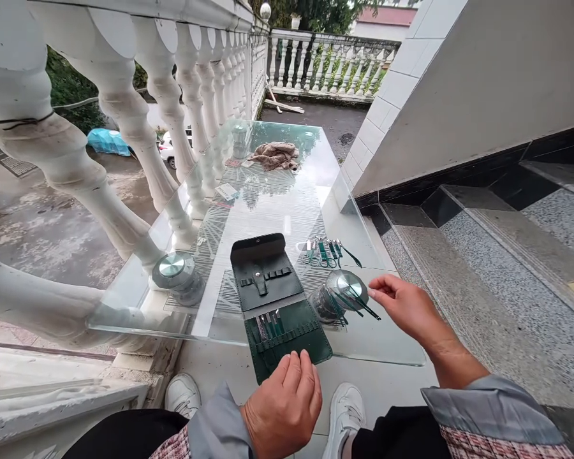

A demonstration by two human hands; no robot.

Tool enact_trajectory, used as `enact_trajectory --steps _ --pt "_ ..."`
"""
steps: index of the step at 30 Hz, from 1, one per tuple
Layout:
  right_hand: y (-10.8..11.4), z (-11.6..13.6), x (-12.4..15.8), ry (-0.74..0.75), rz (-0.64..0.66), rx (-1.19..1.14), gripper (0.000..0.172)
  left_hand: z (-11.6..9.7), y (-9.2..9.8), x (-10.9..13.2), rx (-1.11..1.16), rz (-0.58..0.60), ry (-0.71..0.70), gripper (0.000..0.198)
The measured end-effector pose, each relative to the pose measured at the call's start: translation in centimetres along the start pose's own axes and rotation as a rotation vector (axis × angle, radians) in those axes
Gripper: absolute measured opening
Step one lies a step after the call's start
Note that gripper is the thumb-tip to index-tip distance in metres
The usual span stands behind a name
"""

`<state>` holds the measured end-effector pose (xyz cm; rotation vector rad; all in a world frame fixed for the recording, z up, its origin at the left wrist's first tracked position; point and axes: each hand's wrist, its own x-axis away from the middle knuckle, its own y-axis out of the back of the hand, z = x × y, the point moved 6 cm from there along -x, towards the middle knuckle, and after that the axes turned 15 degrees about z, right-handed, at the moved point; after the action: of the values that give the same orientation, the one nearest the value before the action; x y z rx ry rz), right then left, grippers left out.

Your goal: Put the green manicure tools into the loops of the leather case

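A dark green manicure case (287, 344) lies unfolded at the near edge of the glass table, its near end overhanging. Several slim metal tools (270, 324) sit in its left loops; more loops are bare. My left hand (287, 405) is at the case's near edge, fingers together over it and thumb hidden, seemingly gripping it. To the right, my right hand (409, 309) hovers with thumb and forefinger slightly apart, nothing visible between them. Just left of it, several thin green-handled tools (356, 303) lie loose on the glass. Behind them, nail clippers and scissors (323, 252) lie grouped.
The glass table (268, 210) rests on round metal-capped supports (175, 266). A brown cloth (275, 155) and a small card (226, 191) lie farther back. White balusters (129, 121) border the left; stone steps (488, 255) rise at the right.
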<state>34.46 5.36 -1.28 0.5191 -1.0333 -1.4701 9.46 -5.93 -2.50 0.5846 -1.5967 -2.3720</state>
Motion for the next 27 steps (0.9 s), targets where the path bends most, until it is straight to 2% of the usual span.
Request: enact_trajectory --steps 5,10,13,20,27 --pt "-1.9 1.6 0.7 0.134 0.111 0.101 0.012 0.2 -0.2 -0.1 -0.009 -0.01 0.035 0.033" --pt "-3.7 3.5 1.4 0.24 0.197 0.112 0.013 0.0 -0.6 -0.3 -0.019 0.034 -0.005 0.034" --pt "-4.5 3.8 1.5 0.233 0.222 0.136 0.012 0.0 -0.5 -0.3 -0.006 0.03 -0.009 0.034" --pt "-4.8 3.3 1.4 0.21 0.167 0.201 0.013 0.0 -0.1 -0.1 -0.005 0.027 -0.025 0.034" --pt "-5.1 3.7 1.4 0.163 0.198 0.273 0.012 0.7 0.4 -0.1 -0.005 -0.027 0.068 0.031"
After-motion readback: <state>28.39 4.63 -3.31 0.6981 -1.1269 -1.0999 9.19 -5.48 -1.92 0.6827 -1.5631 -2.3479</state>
